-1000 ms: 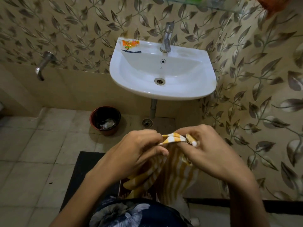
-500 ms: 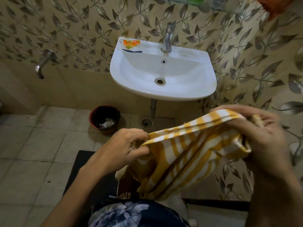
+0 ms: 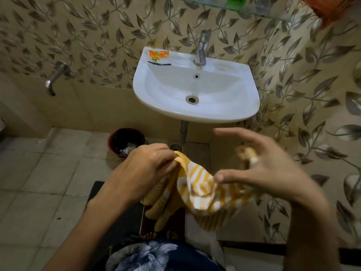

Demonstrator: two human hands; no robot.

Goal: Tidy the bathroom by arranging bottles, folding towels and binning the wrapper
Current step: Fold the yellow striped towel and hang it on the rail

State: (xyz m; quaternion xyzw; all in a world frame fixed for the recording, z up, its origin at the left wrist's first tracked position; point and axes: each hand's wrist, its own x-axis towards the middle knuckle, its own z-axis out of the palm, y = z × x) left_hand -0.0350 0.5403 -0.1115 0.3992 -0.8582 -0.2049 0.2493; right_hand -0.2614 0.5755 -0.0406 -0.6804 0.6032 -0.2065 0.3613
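Note:
A yellow-and-white striped towel [image 3: 197,190] hangs bunched between my two hands in front of the sink. My left hand [image 3: 144,169] pinches its upper left edge. My right hand [image 3: 259,167] is blurred, fingers spread, with the towel draped under the palm and a corner caught by its far fingers. An orange wrapper [image 3: 158,55] lies on the back left rim of the white sink [image 3: 230,116]. A green bottle [image 3: 235,0] stands on the glass shelf [image 3: 259,13] at the top.
A dark red bin [image 3: 113,141] with some rubbish stands on the tiled floor left of the sink pipe. A wall tap [image 3: 54,77] sticks out at the left. A dark mat [image 3: 117,218] lies under my feet. Orange cloth [image 3: 330,10] hangs at top right.
The hands first pulled apart, spreading the towel wide, then my right hand swung back toward the left, fingers opening, and the towel is bunched again.

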